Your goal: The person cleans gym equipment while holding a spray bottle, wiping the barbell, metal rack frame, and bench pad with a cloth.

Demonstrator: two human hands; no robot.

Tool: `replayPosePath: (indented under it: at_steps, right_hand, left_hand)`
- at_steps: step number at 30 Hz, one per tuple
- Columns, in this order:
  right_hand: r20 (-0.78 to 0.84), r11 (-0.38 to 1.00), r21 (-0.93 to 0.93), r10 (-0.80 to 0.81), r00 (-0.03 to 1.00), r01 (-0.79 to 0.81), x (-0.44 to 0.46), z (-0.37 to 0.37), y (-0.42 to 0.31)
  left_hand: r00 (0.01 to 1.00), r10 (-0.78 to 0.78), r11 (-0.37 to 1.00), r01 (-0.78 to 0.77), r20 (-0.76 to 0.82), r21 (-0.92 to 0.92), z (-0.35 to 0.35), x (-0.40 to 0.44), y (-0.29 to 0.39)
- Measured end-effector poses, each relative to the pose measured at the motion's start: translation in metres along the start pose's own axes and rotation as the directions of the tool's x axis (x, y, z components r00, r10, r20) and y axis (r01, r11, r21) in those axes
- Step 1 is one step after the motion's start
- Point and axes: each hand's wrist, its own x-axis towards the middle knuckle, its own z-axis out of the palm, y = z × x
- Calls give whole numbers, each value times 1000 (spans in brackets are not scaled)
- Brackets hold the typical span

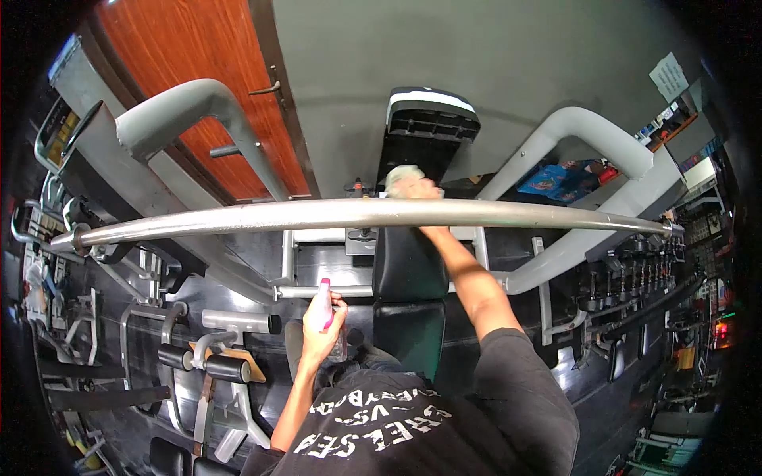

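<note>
so, head cam view: the left hand [319,339] is down low in front of the torso, fingers wrapped round a spray bottle [324,301] with a pinkish-red and white top. the bottle is roughly upright, and its see-through lower part pokes out beside the palm, near the person's legs.

the right hand [422,190] is stretched way out past the long metal bar [373,213], so the bar cuts across in front of the wrist. it's grasping a pale, bunched-up cloth [403,174], kinda blurry tbh. the cloth is up by the black upright piece [432,119] with the white stripe; can't tell if it's actually touching it.

below the bar there's a black backrest pad [409,266], then a seat pad [417,333] with a greenish sheen right next to it. the bar spans between 2 chunky grey frames [190,103], 1 per side.

around that: a reddish wooden door [190,55] far left, grey wall [492,47] ahead, a rack of dumbbells [635,278] off to the right, and a machine with black roller pads [228,368] on the lower left. the person's wearing a dark t-shirt [508,397] with white lettering.
</note>
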Motion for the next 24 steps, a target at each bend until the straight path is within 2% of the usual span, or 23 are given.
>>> replayPosePath:
  at_steps: [1, 2, 3, 4, 5, 6, 8, 12, 14, 15, 16, 18, 19, 20, 22, 23, 24]
  right_hand:
    - [-111, 984, 32, -169, 979, 173, -3, 49, -7]
    - [272, 998, 61, -46, 961, 30, -7, 8, -35]
    - [-34, 993, -25, -118, 992, 117, -17, 57, -33]
    - [-330, 977, -133, -203, 922, 167, -23, 109, -27]
    - [-201, 952, -92, -305, 931, 292, -19, 100, -17]
    - [67, 969, 36, -245, 967, 243, -12, 90, -11]
    - [142, 986, 134, -116, 983, 97, -9, 76, 2]
    - [56, 989, 84, -128, 990, 123, -26, 47, 32]
    - [62, 996, 60, 56, 996, -60, -37, 46, 39]
    - [172, 976, 132, 149, 974, -172, -39, 43, 41]
    - [172, 975, 132, 153, 973, -177, -42, 45, 43]
    - [18, 940, 223, 261, 965, -258, -52, 74, 57]
    - [-136, 925, 333, 240, 961, -184, -59, 91, 63]
    - [-135, 926, 330, 241, 961, -186, -61, 106, 66]
    - [-58, 803, 393, 508, 859, -448, -60, 103, 63]
    - [3, 717, 448, 596, 803, -534, -66, 99, 64]
    - [5, 715, 447, 598, 801, -537, -71, 81, 60]
  left_hand:
    - [1000, 3, 1000, -3, 1, 4, -1, 0, 3]
    - [1000, 5, 1000, -5, 4, 9, -2, 0, 5]
    - [1000, 9, 1000, -9, -2, 15, -2, 0, 8]
    - [1000, 14, 999, -13, -21, 29, -3, -1, 10]
    - [999, 20, 999, -19, -38, 42, -3, 0, 11]
    - [999, 23, 999, -21, -41, 44, -3, 0, 11]
    - [998, -14, 998, 10, -64, -59, -2, 0, 7]
    - [997, -70, 997, 69, -36, -26, 0, -1, 3]
    - [1000, -26, 999, 26, -13, -29, 3, -1, 4]
    - [1000, -27, 999, 26, -5, -27, 4, -2, 5]
    - [997, -72, 997, 72, -2, -32, 4, -3, 8]
    - [993, -119, 992, 119, -2, -38, 4, -6, 9]
    - [996, -91, 996, 90, -15, -27, 3, -7, 7]
    - [998, -61, 998, 61, -26, -17, 3, -7, 6]
    - [997, -69, 997, 69, -25, -23, 3, -9, 5]
    - [997, -77, 997, 76, -26, -21, 2, -10, 5]
    - [997, -78, 997, 78, -24, -21, 3, -11, 7]
